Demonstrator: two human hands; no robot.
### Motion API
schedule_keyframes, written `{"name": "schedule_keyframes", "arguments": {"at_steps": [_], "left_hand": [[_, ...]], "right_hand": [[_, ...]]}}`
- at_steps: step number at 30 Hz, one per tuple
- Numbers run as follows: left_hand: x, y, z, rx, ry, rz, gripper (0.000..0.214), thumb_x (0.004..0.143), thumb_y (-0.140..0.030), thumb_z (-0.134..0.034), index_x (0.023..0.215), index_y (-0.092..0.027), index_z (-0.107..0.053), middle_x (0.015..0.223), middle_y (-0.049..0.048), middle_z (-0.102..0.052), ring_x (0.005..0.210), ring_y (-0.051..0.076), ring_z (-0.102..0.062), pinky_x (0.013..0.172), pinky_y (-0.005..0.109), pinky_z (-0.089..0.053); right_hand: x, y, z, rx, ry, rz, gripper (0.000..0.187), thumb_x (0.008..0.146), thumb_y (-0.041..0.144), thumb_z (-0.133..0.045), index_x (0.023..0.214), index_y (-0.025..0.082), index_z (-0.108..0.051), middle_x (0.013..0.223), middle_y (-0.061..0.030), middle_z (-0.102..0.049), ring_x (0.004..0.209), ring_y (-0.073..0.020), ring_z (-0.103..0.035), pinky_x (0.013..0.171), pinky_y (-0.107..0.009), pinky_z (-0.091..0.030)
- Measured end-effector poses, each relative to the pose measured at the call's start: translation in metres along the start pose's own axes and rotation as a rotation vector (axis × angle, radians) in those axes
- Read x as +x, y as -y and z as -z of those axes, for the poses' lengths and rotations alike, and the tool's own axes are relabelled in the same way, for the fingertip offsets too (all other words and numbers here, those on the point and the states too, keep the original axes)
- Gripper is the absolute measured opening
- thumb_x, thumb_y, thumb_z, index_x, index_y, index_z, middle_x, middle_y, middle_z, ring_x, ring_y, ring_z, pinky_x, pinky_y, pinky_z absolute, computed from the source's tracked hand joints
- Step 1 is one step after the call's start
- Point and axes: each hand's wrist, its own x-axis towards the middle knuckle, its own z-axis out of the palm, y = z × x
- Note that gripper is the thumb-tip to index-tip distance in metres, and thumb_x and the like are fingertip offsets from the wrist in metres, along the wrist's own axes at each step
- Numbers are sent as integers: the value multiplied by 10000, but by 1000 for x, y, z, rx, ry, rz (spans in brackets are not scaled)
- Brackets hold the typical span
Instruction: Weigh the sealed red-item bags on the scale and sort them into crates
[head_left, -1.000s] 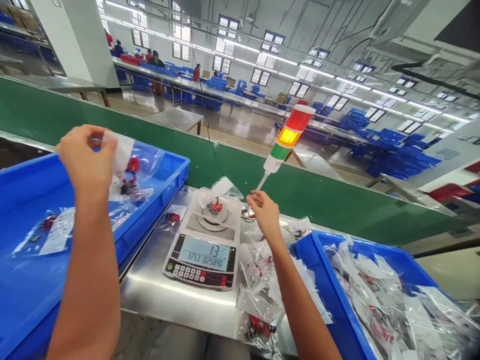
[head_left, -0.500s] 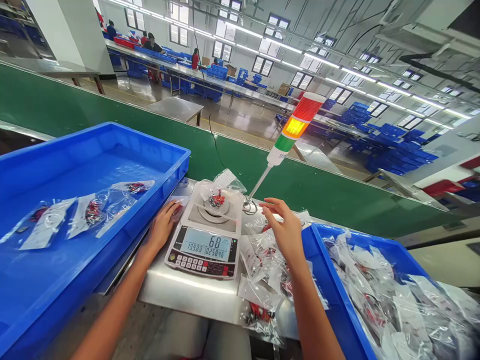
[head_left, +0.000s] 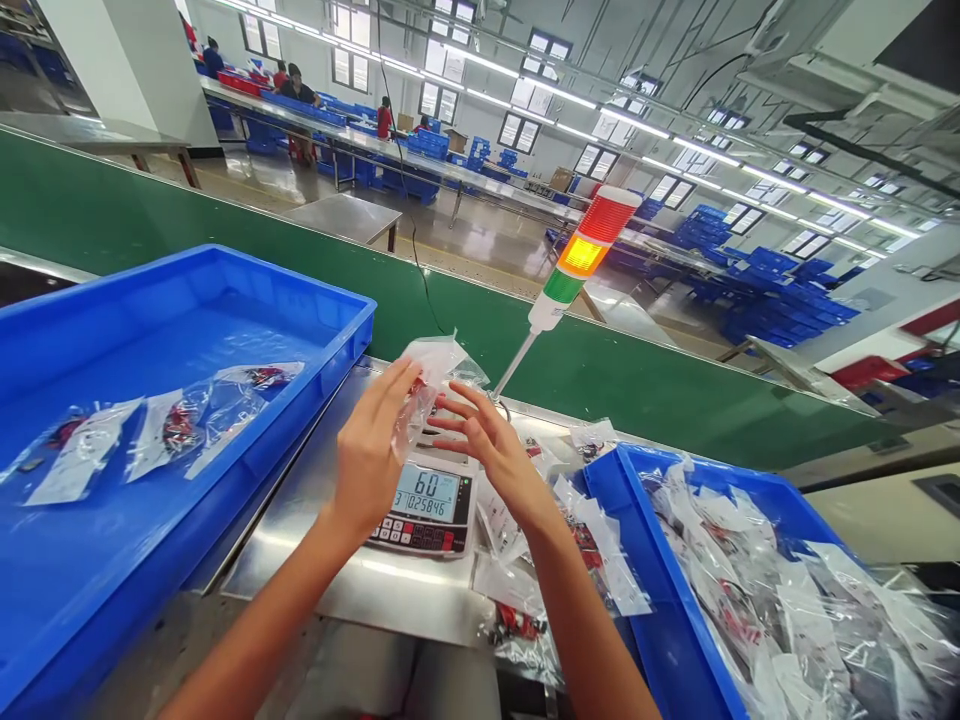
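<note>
A digital scale stands on the metal bench in front of me, its display reading 60. My left hand is raised over the scale's left side, fingers closed on a clear plastic bag with a white label and red parts. My right hand reaches in from the other side, fingers apart and close to the bag. Both hands cover most of the weighing pan, so what lies on it is largely hidden. Right of the scale lie several bagged red and black parts, partly behind my right forearm.
At the left, a blue tray holds several bags. A blue bin full of bags stands at the right. Behind the scale rises a signal tower with its amber section lit, before a green barrier. People sit at far benches.
My left hand has lifted from the scale's left side to above the pan, now with a bag. My right hand has moved left, from above the loose bags to the pan.
</note>
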Motion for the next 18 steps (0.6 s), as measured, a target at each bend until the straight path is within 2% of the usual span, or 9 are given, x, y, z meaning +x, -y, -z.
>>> {"name": "schedule_keyframes", "arguments": {"at_steps": [2, 4, 6, 8, 11, 14, 16, 18], "left_hand": [[3, -3, 7, 13, -38, -12, 366, 1051, -236, -431, 1387, -242, -576, 1381, 61, -666, 1274, 221, -633, 1122, 393, -500], [2, 9, 18, 45, -103, 9, 360, 1044, -236, -453, 1377, -264, -588, 1374, 36, -672, 1272, 222, -633, 1126, 382, -490], [-6, 32, 29, 60, -106, 32, 365, 1041, -238, -455, 1378, -277, -590, 1399, 26, -656, 1308, 226, -607, 1147, 380, -462], [-22, 60, 35, 44, -60, 91, 367, 1035, -258, -459, 1377, -272, -591, 1400, 32, -656, 1326, 231, -595, 1153, 383, -453], [-57, 101, 37, 0, 25, 271, 373, 1013, -310, -470, 1359, -254, -600, 1421, 63, -641, 1356, 248, -571, 1152, 399, -454], [-92, 130, 34, -54, 138, 392, 393, 983, -365, -456, 1317, -230, -614, 1456, 94, -610, 1431, 273, -489, 1192, 466, -407], [-110, 140, 35, -70, 201, 418, 389, 955, -374, -454, 1259, -220, -642, 1428, 99, -633, 1469, 284, -434, 1215, 508, -373], [-125, 146, 37, -47, 239, 420, 384, 925, -307, -433, 1224, -228, -661, 1421, 83, -640, 1493, 276, -396, 1233, 518, -347]], "right_hand": [[-2, 0, 2, -55, -26, 20, 662, 879, 677, -617, 1406, 288, -520, 1431, -132, -640, 1212, -260, -675, 972, -445, -585], [-6, -1, 11, -151, -129, 29, 581, 913, 635, -598, 1373, 285, -544, 1385, -123, -672, 1213, -257, -669, 999, -455, -563], [-13, -6, 24, -218, -245, 28, 512, 921, 607, -599, 1306, 270, -586, 1307, -121, -715, 1171, -258, -684, 985, -460, -561], [-19, -13, 37, -248, -346, 24, 469, 917, 593, -600, 1231, 245, -620, 1226, -125, -746, 1099, -259, -705, 925, -449, -579], [-16, -24, 54, -326, -450, 15, 430, 909, 566, -592, 1150, 215, -649, 1137, -126, -766, 1041, -259, -707, 866, -433, -577], [6, -32, 66, -472, -479, 46, 421, 874, 524, -617, 1138, 200, -666, 1184, -132, -745, 1115, -268, -665, 918, -440, -544], [32, -36, 68, -581, -462, 57, 449, 823, 506, -659, 1140, 189, -675, 1258, -146, -714, 1150, -279, -637, 943, -444, -525], [60, -39, 66, -655, -436, 46, 449, 757, 490, -715, 1079, 179, -692, 1236, -154, -721, 1123, -295, -637, 939, -451, -513]]}}
